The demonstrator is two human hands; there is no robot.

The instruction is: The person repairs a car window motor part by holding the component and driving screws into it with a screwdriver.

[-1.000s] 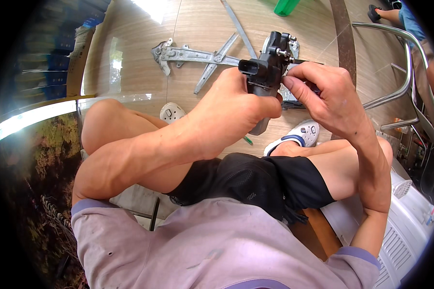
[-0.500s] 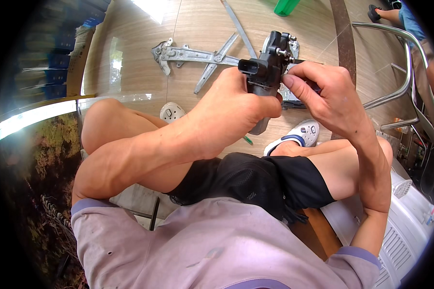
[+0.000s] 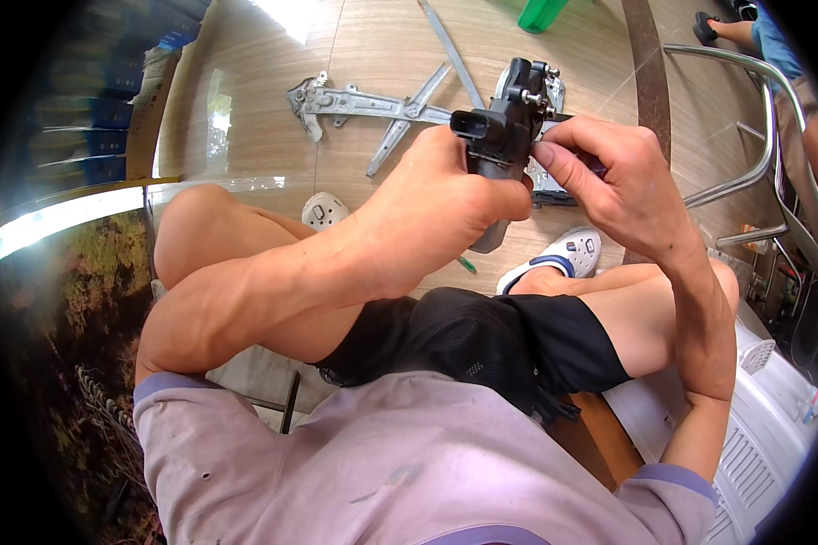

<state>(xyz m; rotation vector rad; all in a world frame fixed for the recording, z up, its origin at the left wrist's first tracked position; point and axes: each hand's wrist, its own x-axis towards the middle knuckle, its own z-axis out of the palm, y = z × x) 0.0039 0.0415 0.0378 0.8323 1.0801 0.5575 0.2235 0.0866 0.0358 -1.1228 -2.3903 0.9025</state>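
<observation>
A black electric window motor [image 3: 511, 123] with a rectangular connector socket and silver bolts is held up in front of my knees. My left hand [image 3: 454, 195] is closed round its lower body, thumb across the near side. At the motor's right side my right hand [image 3: 613, 177] has thumb and forefinger pinched together. Whatever sits between those fingertips is too small or hidden to make out. Beyond the hands, a metal scissor-arm window regulator [image 3: 350, 102] with a toothed gear plate lies on the floor, its right part hidden behind the motor.
A green plastic object [image 3: 540, 13] stands at the far edge. Chrome chair tubing [image 3: 771, 118] is on the right, with another person's foot [image 3: 705, 27] beyond it. Blue boxes [image 3: 104, 116] are stacked at left. White slatted plastic [image 3: 745, 454] is at lower right.
Almost nothing differs. Both hands keep their hold at the motor, with only a very slight shift of the whole view.
</observation>
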